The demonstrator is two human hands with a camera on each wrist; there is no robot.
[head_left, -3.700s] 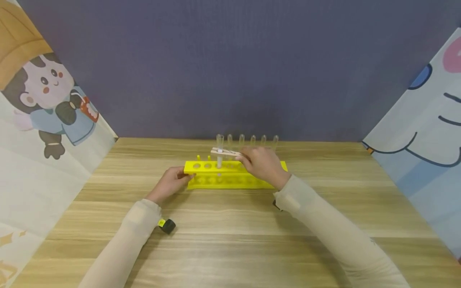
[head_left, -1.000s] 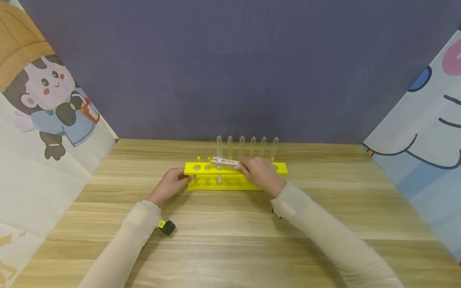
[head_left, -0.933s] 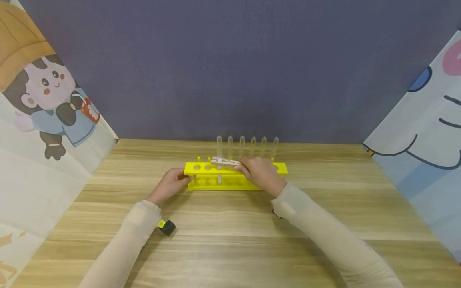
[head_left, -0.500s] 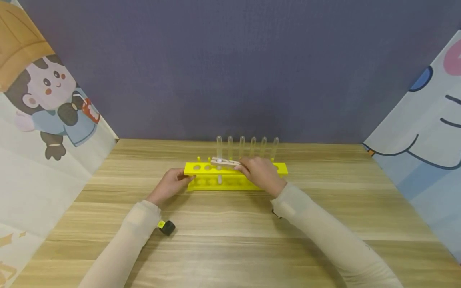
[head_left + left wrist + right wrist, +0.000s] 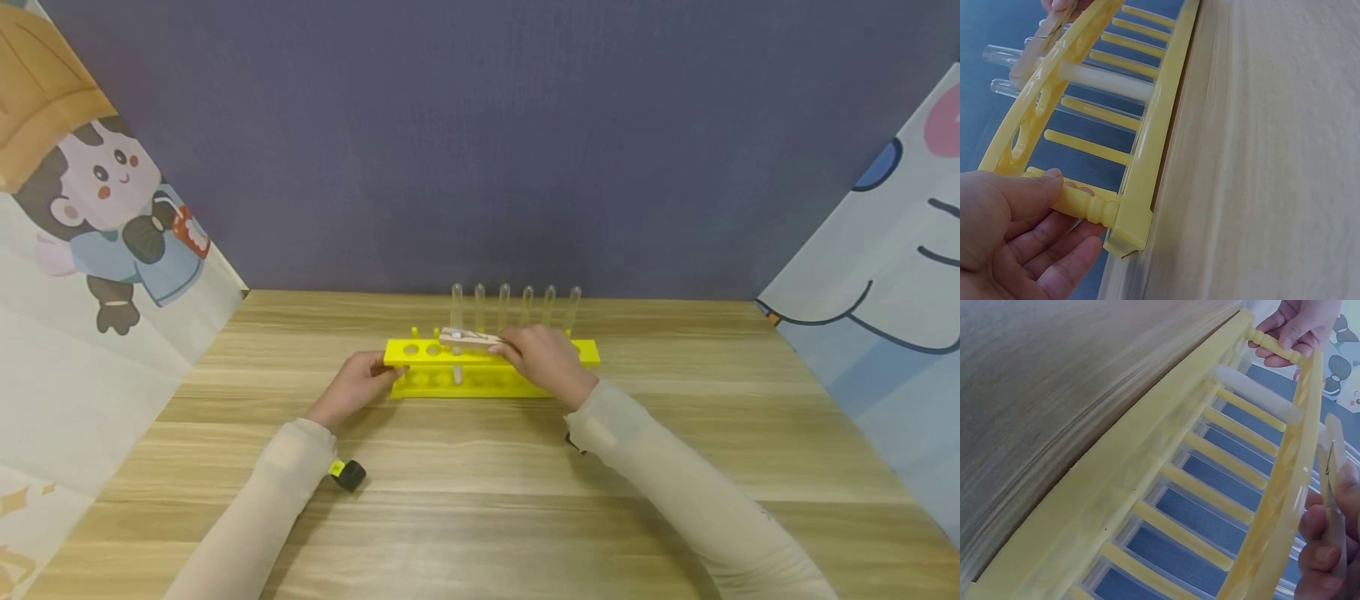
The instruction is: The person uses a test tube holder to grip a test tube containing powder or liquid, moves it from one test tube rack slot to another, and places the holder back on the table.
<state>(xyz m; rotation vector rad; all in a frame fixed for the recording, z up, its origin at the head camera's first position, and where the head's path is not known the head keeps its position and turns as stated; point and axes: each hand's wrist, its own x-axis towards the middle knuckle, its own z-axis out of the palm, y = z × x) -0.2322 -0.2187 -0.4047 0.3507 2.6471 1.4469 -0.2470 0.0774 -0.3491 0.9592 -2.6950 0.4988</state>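
Nearest are two pale sleeves, with a small black device by the left cuff, over a wood-grain table. Farther in, the left hand pinches the end post of a yellow rack between thumb and fingers. The right hand holds a wooden clothespin, which lies just above the rack's top plate and is clamped on a glass tube.

That tube stands upright in the third hole from the left, its lower end down at the rack's base. White filling takes up its lower part; the clear glass above sticks out past the clothespin. Two round holes show to its left. Along the rack's back, six clear tubes stand with rounded ends up, yellow pegs showing inside some. Behind rises a dark blue-grey wall, between sheets printed with a cartoon child and a white figure.
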